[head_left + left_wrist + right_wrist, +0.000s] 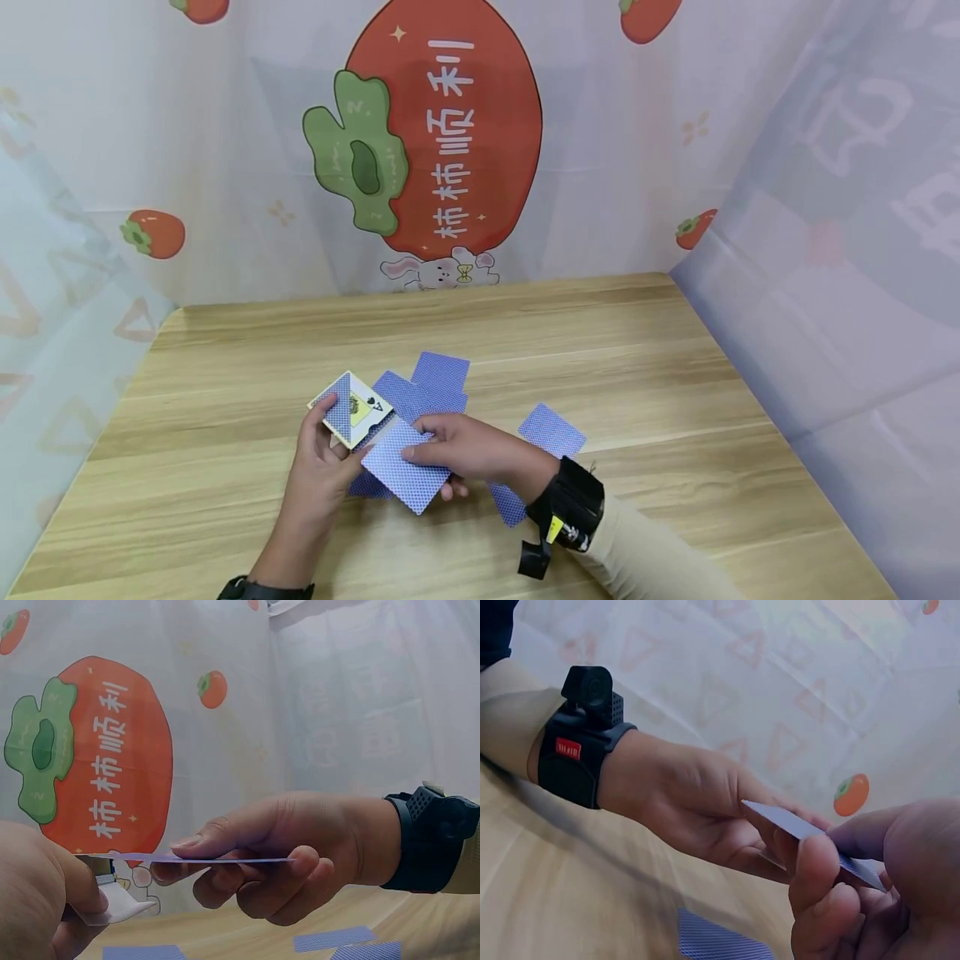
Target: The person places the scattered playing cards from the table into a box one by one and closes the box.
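My left hand (318, 475) grips a playing-card box (369, 412) whose face shows an ace of spades and a blue patterned corner. Pinched between thumb and fingers of my right hand (476, 450) is a blue-backed playing card (405, 475), lying flat against the box's near right end. From the left wrist view the card (217, 860) appears as a thin level edge, with a white flap (120, 906) of the box hanging below it. In the right wrist view the card (784, 819) spans both hands, and the left fingers are partly hidden behind it.
Several blue-backed cards (441, 372) lie face down on the wooden table (637, 350) beyond and beneath the hands. More lie under the right forearm, one card (552, 430) beyond it and another card (508, 505) nearer. A printed curtain (600, 167) stands along the table's back edge.
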The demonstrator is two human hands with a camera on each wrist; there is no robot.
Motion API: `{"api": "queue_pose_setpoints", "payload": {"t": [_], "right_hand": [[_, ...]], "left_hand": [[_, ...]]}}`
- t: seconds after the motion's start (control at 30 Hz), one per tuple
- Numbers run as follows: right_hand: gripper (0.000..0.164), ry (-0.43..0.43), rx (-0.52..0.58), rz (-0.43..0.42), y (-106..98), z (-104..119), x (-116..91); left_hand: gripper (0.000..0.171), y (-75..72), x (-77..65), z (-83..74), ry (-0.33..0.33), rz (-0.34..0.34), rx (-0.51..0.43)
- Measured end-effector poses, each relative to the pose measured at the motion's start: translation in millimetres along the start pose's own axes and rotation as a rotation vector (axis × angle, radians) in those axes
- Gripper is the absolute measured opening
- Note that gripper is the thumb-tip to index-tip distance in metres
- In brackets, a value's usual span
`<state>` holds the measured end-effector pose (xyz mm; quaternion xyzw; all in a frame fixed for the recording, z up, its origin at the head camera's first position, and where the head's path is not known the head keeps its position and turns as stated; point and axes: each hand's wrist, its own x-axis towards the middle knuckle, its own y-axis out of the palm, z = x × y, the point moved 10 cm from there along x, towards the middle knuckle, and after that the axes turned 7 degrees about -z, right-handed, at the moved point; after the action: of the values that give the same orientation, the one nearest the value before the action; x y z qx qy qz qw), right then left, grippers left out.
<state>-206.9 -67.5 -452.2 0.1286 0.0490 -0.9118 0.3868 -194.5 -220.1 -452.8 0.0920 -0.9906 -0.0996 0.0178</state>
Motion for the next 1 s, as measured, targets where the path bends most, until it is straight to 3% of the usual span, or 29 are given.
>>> {"api": "queue_pose_setpoints", "payload": {"t": [0.3,0.47,0.7,1.0], "right_hand": [[0.021,0.033,-0.002,0.009,7,-8,3],[0.021,0.05,-0.012,0.022,9,-11,5],[0.019,0.068,0.031,-0.025,1,-14,8],[0.02,0.048,0.03,-0.008,2,-13,9]], "left_hand": [[0.091,0.8,-2.1,0.2,-0.022,-0.021,0.024],[0.091,3.9,-2.9,-0.1,-0.027,-0.001,0.021],[0.088,8.3,-3.1,-3.3,0.014,0.041,0.003],[0.088,10.8,-3.7,0.1,-0.011,0.065,-0.024]]}}
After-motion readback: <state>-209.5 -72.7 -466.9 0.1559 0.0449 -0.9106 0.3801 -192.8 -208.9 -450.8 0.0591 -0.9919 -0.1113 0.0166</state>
